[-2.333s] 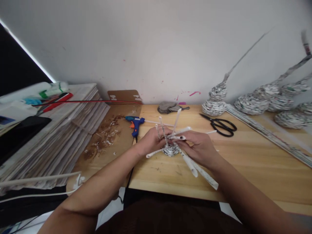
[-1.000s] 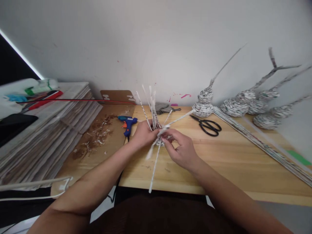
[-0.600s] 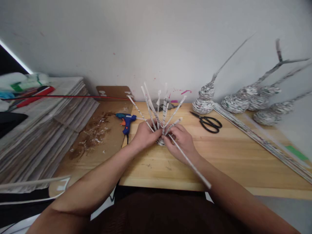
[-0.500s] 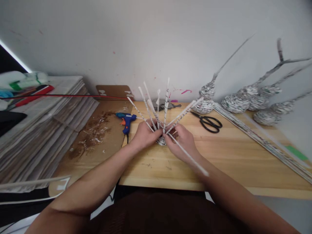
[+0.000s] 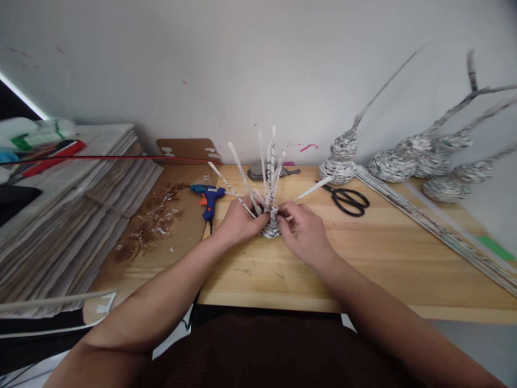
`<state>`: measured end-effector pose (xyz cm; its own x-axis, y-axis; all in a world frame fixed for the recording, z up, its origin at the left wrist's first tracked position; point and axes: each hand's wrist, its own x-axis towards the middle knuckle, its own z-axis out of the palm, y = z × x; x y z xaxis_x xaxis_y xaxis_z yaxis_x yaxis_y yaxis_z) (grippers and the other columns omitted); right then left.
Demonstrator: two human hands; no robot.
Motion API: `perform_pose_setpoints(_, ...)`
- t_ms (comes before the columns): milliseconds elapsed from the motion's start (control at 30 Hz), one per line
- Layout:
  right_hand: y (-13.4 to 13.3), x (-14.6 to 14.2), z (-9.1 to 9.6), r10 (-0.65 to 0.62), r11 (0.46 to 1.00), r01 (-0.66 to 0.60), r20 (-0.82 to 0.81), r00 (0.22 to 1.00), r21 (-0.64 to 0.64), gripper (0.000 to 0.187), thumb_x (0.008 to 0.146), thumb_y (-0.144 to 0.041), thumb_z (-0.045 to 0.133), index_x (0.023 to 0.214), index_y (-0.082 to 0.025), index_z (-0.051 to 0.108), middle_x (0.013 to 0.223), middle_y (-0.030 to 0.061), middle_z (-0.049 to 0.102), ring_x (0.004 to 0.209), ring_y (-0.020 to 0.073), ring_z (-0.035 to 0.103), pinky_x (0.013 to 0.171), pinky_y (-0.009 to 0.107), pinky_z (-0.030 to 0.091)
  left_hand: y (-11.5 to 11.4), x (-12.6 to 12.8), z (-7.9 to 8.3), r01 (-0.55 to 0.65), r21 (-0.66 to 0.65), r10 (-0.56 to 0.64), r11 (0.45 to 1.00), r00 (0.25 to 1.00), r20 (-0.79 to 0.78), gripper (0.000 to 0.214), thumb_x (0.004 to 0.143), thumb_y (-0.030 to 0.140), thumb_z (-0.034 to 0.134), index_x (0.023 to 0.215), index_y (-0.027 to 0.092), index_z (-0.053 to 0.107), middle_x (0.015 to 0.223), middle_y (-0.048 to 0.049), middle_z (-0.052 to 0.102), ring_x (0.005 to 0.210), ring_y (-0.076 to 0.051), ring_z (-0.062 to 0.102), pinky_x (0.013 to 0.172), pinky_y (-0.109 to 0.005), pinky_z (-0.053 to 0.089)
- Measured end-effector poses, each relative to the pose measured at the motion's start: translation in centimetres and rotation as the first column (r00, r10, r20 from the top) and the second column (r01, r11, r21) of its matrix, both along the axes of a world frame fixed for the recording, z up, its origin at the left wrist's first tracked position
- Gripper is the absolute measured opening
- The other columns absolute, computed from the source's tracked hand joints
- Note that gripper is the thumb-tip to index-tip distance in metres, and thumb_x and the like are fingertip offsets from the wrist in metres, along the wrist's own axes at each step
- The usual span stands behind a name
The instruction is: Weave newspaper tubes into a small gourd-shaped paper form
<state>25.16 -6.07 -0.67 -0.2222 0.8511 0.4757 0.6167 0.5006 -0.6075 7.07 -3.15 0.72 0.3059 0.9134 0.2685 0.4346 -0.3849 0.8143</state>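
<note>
In the head view, taking the woven paper piece point(image 5: 271, 231) as the middle of the clock and twelve as the wall, I see it low at the wooden table point(image 5: 363, 264), straight ahead of the person's body. Pale paper rods point(image 5: 239, 166) fan out of it, most between ten and twelve, one slanting off toward two.

The left arm stretches up from seven o'clock, its forearm in one long slant, and the left hand point(image 5: 240, 222) sits at nine. Its fingers curl behind the rods while the thumb lies across the near side — a firm grip on the piece's rim.

The right arm slants in from about four, elbow wide, and the right hand point(image 5: 306, 229) is at three, wrist cocked inward. Thumb and forefinger meet the rim — though whether they are closed on a rod I can't tell.

A blue glue gun point(image 5: 212, 200) lies at ten, beyond the left hand; black scissors point(image 5: 350, 201) rest at two, past the right.
</note>
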Motion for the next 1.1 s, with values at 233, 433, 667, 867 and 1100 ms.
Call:
perform_pose_setpoints(233, 0.2, 0.2, 0.0, -0.042, 0.998, 0.040, -0.041, 0.998, -0.047, 0.019, 0.087, -0.015, 0.057, 0.099, -0.019, 0.070, 0.089, 0.0066, 0.073, 0.083, 0.0212, 0.069, 0.079, 0.033, 0.055, 1.4, -3.0, 1.7, 0.394, -0.105, -0.403, 0.913, 0.910, -0.093, 0.025, 0.078, 0.024, 0.073, 0.101, 0.016, 0.072, 0.098, -0.0060, 0.072, 0.082, -0.016, 0.068, 0.073, -0.025, 0.054)
perform_pose_setpoints(433, 0.2, 0.2, -0.1, -0.050, 0.996, 0.046, -0.052, 0.997, -0.081, 0.020, 0.087, -0.017, 0.057, 0.101, -0.020, 0.071, 0.089, 0.0067, 0.072, 0.081, 0.0206, 0.070, 0.078, 0.032, 0.054, 2.8, -3.2, 1.2, 0.411, -0.172, -0.425, 0.895, 0.904, -0.048, 0.019, 0.088, 0.020, 0.058, 0.098, 0.015, 0.074, 0.096, -0.0068, 0.072, 0.079, -0.016, 0.067, 0.075, -0.026, 0.054)
perform_pose_setpoints(667, 0.3, 0.4, 0.0, -0.048, 0.996, 0.048, -0.004, 0.999, -0.079, 0.021, 0.087, -0.016, 0.056, 0.101, -0.021, 0.070, 0.084, 0.0041, 0.072, 0.079, 0.0196, 0.068, 0.076, 0.030, 0.053, 4.2, -2.2, 1.3, 0.387, -0.140, -0.405, 0.911, 0.904, -0.135, 0.014, 0.083, 0.020, 0.065, 0.085, 0.015, 0.077, 0.081, -0.0042, 0.074, 0.075, -0.016, 0.066, 0.068, -0.022, 0.050)
perform_pose_setpoints(867, 0.2, 0.3, 0.2, -0.033, 0.996, 0.031, -0.019, 0.999, -0.083, 0.018, 0.087, -0.016, 0.057, 0.097, -0.021, 0.070, 0.084, 0.0036, 0.072, 0.078, 0.0189, 0.067, 0.075, 0.029, 0.052, 4.6, -2.6, 1.2, 0.472, -0.077, -0.478, 0.878, 0.870, -0.121, 0.016, 0.086, 0.028, 0.068, 0.086, 0.017, 0.079, 0.085, -0.0069, 0.076, 0.077, -0.016, 0.069, 0.070, -0.022, 0.051)
perform_pose_setpoints(1100, 0.2, 0.5, 0.2, -0.027, 0.995, 0.027, -0.002, 1.000, -0.095, 0.022, 0.087, -0.014, 0.056, 0.102, -0.021, 0.070, 0.089, 0.0048, 0.073, 0.080, 0.0199, 0.068, 0.076, 0.031, 0.053, 3.9, -2.5, 0.9, 0.461, 0.040, -0.454, 0.887, 0.884, -0.113, 0.017, 0.089, 0.032, 0.068, 0.089, 0.019, 0.079, 0.089, -0.0075, 0.075, 0.080, -0.017, 0.070, 0.071, -0.024, 0.052)
